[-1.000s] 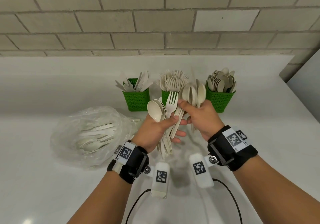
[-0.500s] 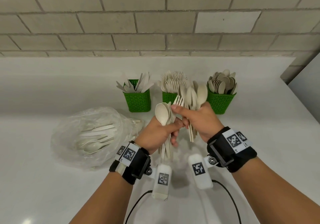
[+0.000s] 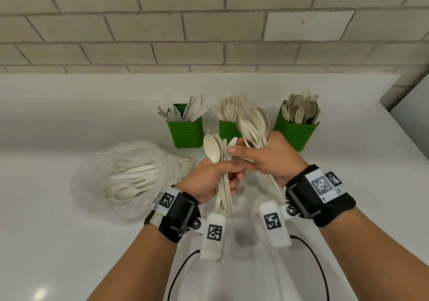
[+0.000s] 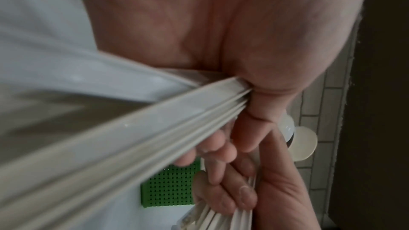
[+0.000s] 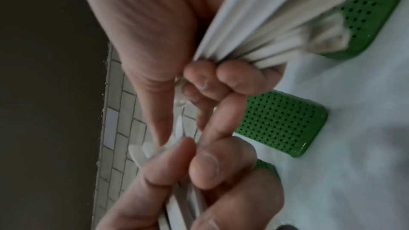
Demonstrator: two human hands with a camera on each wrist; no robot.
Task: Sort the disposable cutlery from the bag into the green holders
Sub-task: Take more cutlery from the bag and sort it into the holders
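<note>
- Cutlery is held in both hands above the front of the counter (image 3: 69, 266); more is left in the bag (image 3: 120, 180) toward the left edge.
- A mixed bunch (image 3: 222, 175) is gripped by the left hand (image 3: 209, 177), fingers curled round the handles; its long axis is near upright, with the bowls and a knife tip at the top and the handles hanging below the fist.
- A sheaf of spoons (image 3: 254, 124) is gripped by the right hand (image 3: 278, 159) with the lower fingers curled round the handles, bowls up and tilted toward the back wall.
- The right index finger and thumb are stretched leftward and are closed on the top of the left bunch, seemingly at the knife tip; which piece is pinched cannot be told for sure.
- Three holders are set in a row near the back edge: knives (image 3: 186, 131) on the left, forks (image 3: 228, 128) in the middle, spoons (image 3: 296, 133) on the right.
- The spoon holder is judged nearest to the right hand, just beyond and to the right of its knuckles, so the sheaf would be lowered there handles first.
</note>
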